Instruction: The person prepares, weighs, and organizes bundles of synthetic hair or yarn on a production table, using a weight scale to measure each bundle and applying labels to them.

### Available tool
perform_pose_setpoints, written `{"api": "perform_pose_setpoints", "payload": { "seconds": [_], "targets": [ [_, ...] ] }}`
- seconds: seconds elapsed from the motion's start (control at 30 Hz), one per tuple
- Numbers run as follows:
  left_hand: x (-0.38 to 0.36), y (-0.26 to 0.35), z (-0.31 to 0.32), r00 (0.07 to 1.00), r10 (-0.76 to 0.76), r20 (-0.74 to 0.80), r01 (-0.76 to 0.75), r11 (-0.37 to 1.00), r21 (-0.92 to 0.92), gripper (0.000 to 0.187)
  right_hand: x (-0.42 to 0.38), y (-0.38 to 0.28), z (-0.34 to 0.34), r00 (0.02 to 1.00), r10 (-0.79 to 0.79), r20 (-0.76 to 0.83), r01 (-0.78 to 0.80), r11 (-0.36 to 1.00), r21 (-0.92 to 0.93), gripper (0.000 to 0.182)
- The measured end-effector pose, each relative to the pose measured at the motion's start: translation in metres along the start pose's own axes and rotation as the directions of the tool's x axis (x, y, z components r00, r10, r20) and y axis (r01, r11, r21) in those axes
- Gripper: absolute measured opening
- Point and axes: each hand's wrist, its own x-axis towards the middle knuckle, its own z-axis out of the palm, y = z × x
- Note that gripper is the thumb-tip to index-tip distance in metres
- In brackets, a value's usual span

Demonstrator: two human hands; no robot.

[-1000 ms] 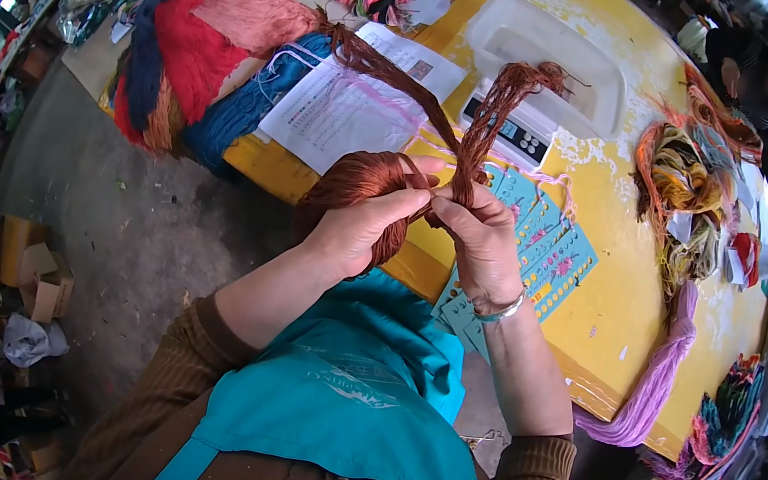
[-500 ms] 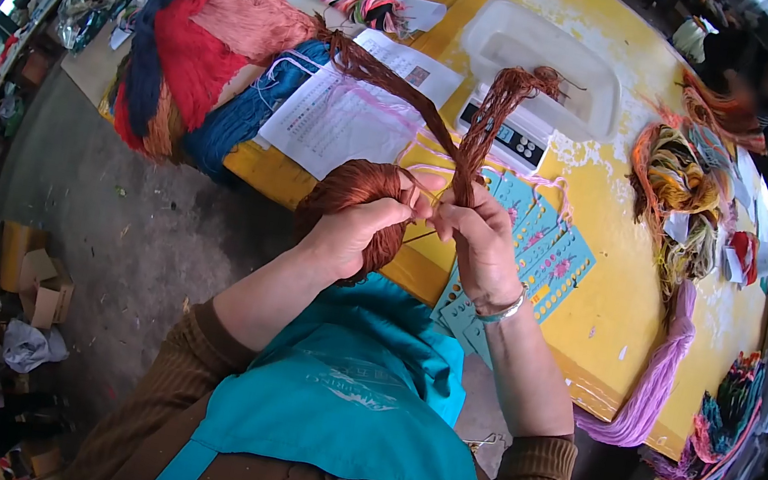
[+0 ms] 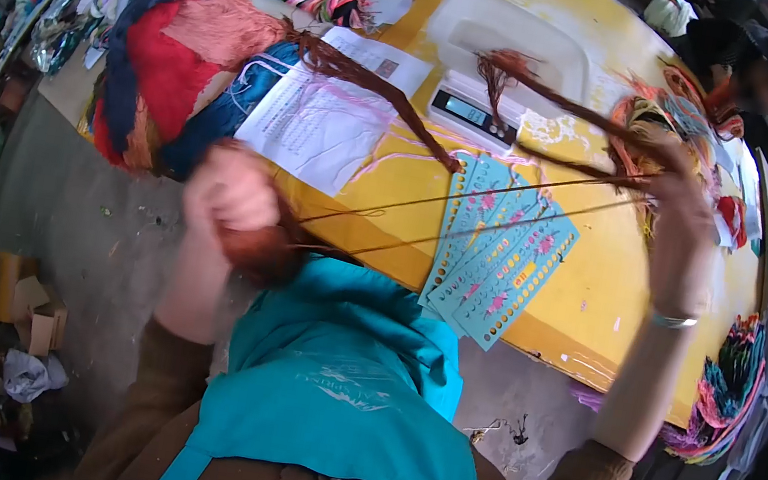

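My left hand (image 3: 232, 194), smeared by motion, is closed on a reddish-brown bundle of thread (image 3: 259, 255) in front of the apron. At the right, my raised right hand (image 3: 682, 232) grips brown thread strands (image 3: 613, 126). Thin brown threads run taut across the table between both hands. The strands' loose end lies over the digital scale (image 3: 474, 114) and the rim of a clear plastic tray (image 3: 456, 35). Another brown hank (image 3: 368, 84) stretches over a printed sheet (image 3: 309, 143). Turquoise cards (image 3: 502, 259) with holes along their edges fan out beneath the threads.
On the yellow table (image 3: 582, 322), red, salmon and navy yarn (image 3: 169, 45) is heaped at the left. Pink and black thread (image 3: 331, 1) lies at the back. Orange and multicoloured skeins (image 3: 659, 123) sit at the right. A cardboard box (image 3: 38, 316) stands on the floor.
My hands have parted widely, the left going left with the bundle and the right going right with the strands. The threads between them are now stretched out.
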Motion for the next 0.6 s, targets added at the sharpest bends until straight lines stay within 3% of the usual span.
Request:
{"api": "perform_pose_setpoints", "payload": {
  "seconds": [0.07, 0.17, 0.23, 0.3, 0.33, 0.37, 0.4, 0.43, 0.47, 0.5, 0.53, 0.6],
  "targets": [
    [-0.02, 0.024, 0.013, 0.962, 0.268, -0.053, -0.272, 0.952, -0.137, 0.032, -0.004, 0.0, -0.094, 0.988, -0.144, -0.049, 0.152, 0.954, 0.258, 0.029],
    [-0.072, 0.072, 0.01, 0.891, 0.453, -0.032, -0.454, 0.89, -0.036, 0.025, -0.026, 0.005, -0.291, 0.943, -0.108, -0.315, 0.212, 0.925, 0.316, 0.03],
    [-0.108, 0.095, 0.011, 0.831, 0.555, -0.045, -0.554, 0.832, 0.027, 0.025, -0.059, -0.018, -0.387, 0.891, -0.048, -0.451, 0.237, 0.896, 0.375, 0.028],
    [-0.123, 0.105, 0.031, 0.788, 0.614, -0.045, -0.607, 0.787, 0.113, 0.025, -0.072, -0.041, -0.417, 0.765, -0.032, -0.643, 0.288, 0.91, 0.298, 0.027],
    [-0.127, 0.108, 0.039, 0.781, 0.624, -0.022, -0.614, 0.775, 0.152, 0.027, -0.074, -0.056, -0.398, 0.737, -0.15, -0.66, 0.347, 0.921, 0.179, 0.021],
    [-0.144, 0.115, 0.03, 0.691, 0.722, 0.016, -0.713, 0.679, 0.173, 0.039, -0.073, -0.072, -0.371, 0.702, -0.267, -0.661, 0.402, 0.914, 0.058, 0.017],
    [-0.138, 0.111, 0.035, 0.691, 0.723, 0.015, -0.714, 0.678, 0.173, 0.039, -0.07, -0.083, -0.358, 0.66, -0.381, -0.648, 0.454, 0.889, -0.061, 0.018],
    [-0.128, 0.106, 0.045, 0.641, 0.764, 0.074, -0.763, 0.623, 0.175, 0.047, -0.069, -0.087, -0.379, 0.605, -0.287, -0.743, 0.484, 0.874, 0.056, 0.017],
    [-0.122, 0.102, 0.05, 0.587, 0.799, 0.133, -0.807, 0.565, 0.172, 0.059, -0.069, -0.089, -0.399, 0.605, -0.287, -0.743, 0.484, 0.873, 0.056, 0.017],
    [-0.123, 0.104, 0.05, 0.578, 0.807, 0.124, -0.81, 0.548, 0.209, 0.077, -0.069, -0.09, -0.419, 0.661, 0.033, -0.749, 0.368, 0.856, 0.363, 0.019],
    [-0.113, 0.098, 0.054, 0.58, 0.806, 0.122, -0.809, 0.55, 0.209, 0.077, -0.06, -0.079, -0.414, 0.684, 0.068, -0.726, 0.308, 0.876, 0.372, 0.017],
    [-0.088, 0.086, 0.059, 0.669, 0.713, 0.211, -0.743, 0.65, 0.16, 0.083, -0.04, -0.034, -0.381, 0.744, 0.002, -0.668, 0.164, 0.969, 0.185, 0.019]
  ]
}}
